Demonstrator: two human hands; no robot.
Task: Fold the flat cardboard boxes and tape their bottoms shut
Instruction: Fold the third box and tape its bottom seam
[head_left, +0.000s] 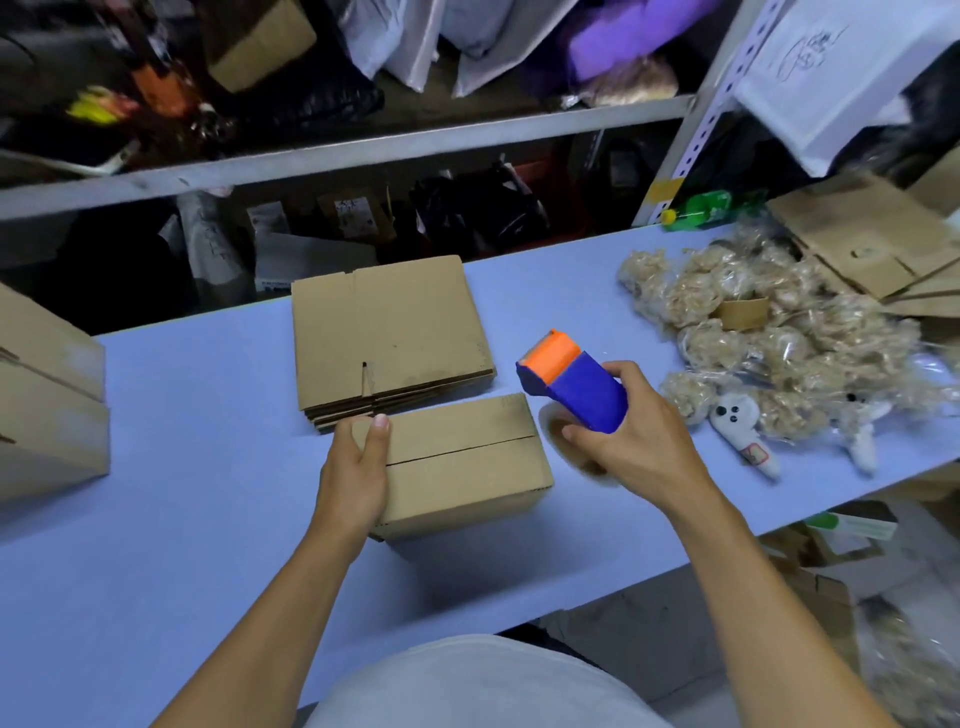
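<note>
Head view.
Desk (208, 571): pale blue top, running left to right below metal shelving.
Box (467, 462): folded up, standing near the middle of the desk with its flaps closed on top; an untaped seam runs across it from left to right.
Left hand (358, 467): grips the box's left end, fingers curled over the top edge, thumb on the near side. The box extends rightward from this grip.
Right hand (631, 439): wrapped round the dispenser, held just off the box's right end, apart from the box.
Dispenser (571, 382): blue body, orange front piece, pointing up and left, above the desk. A tape roll shows blurred below the fingers; whether tape is drawn out cannot be told.
Flat stack (389, 338): unfolded boxes piled just behind the folded box, toward the desk's far edge; near edge of the stack touches or almost touches the left fingertips.
Large box (47, 400): at the desk's left edge, partly out of frame.
Bagged toys (753, 338): heap of clear bags with tan plush at the right end of the desk.
White toy (743, 436): loose on the desk, near edge of that heap, right of the right hand.
More flats (872, 244): at the far right corner.
Green bottle (711, 208): lying at the far edge by the shelf post.
</note>
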